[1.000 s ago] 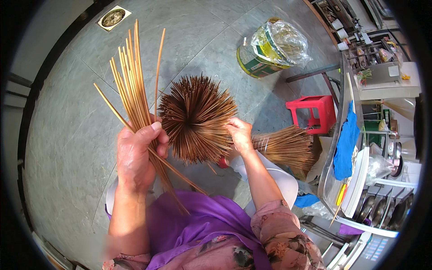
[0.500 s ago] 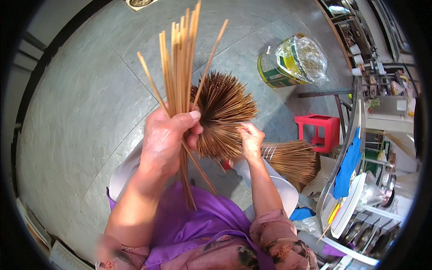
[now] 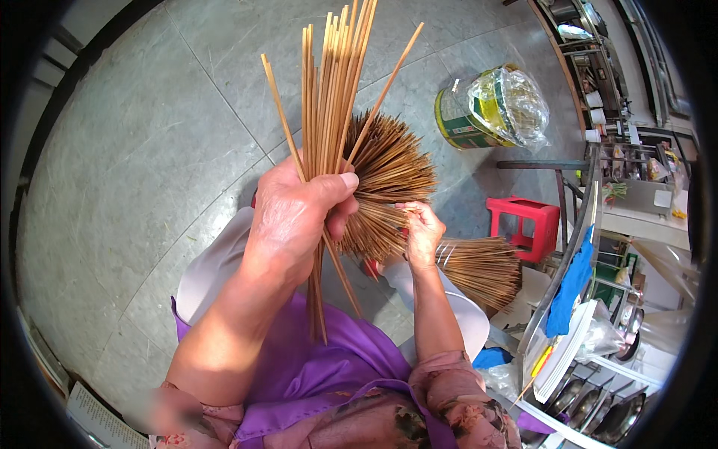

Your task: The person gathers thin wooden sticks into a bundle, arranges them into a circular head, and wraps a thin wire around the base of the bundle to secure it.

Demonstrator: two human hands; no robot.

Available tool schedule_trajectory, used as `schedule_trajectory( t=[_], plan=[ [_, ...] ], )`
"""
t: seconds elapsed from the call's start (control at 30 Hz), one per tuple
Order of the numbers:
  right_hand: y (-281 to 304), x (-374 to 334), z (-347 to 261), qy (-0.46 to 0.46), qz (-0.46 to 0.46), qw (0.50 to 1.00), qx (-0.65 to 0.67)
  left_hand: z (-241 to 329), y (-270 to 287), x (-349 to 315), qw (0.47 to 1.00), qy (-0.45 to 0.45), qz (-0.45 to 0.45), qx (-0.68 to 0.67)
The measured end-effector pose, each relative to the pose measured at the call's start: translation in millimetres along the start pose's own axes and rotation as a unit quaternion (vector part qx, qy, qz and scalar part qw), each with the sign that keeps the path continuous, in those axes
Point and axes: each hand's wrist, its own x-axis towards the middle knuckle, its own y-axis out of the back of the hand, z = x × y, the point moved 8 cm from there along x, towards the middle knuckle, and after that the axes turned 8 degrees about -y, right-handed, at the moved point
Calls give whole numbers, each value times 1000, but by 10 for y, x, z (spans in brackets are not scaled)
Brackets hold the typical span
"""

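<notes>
Wooden sticks [image 3: 327, 105] poke up from the left hand [image 3: 293, 213], fist wrapped round them; right hand [image 3: 424, 233] curls its fingers against a brown bundle [image 3: 398, 161], can't tell if it's gripping.

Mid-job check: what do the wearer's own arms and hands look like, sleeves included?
Both the left hand and right hand are bare, with no gloves, watch or bracelet showing. The left sleeve and right sleeve are dusty pink with a floral print, dark patches showing on the right, and end around the elbows.
</notes>
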Motion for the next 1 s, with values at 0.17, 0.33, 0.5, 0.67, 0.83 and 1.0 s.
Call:
schedule_trajectory(
  t=[0.17, 0.33, 0.5, 0.67, 0.83, 1.0],
  plan=[
    [33, -4, -8, 10, 16, 999, 39, 8, -11, -14, 1000, 13, 18, -14],
    [59, -39, -26, 7, 18, 997, 73, 3, 11, -10, 1000, 8, 13, -16],
    [115, -68, -52, -30, 20, 994, 103, 24, -22, -28, 1000, 5, 16, -7],
    [153, -75, -62, 12, 2, 997, 80, 16, -18, -21, 1000, 0, -1, 23],
    [226, -93, -139, 53, 21, 997, 52, 22, -9, -19, 1000, 3, 8, 22],
    [362, -128, -174, 37, 77, 995, 56, -5, -22, -9, 1000, -5, 3, 21]
  ],
)
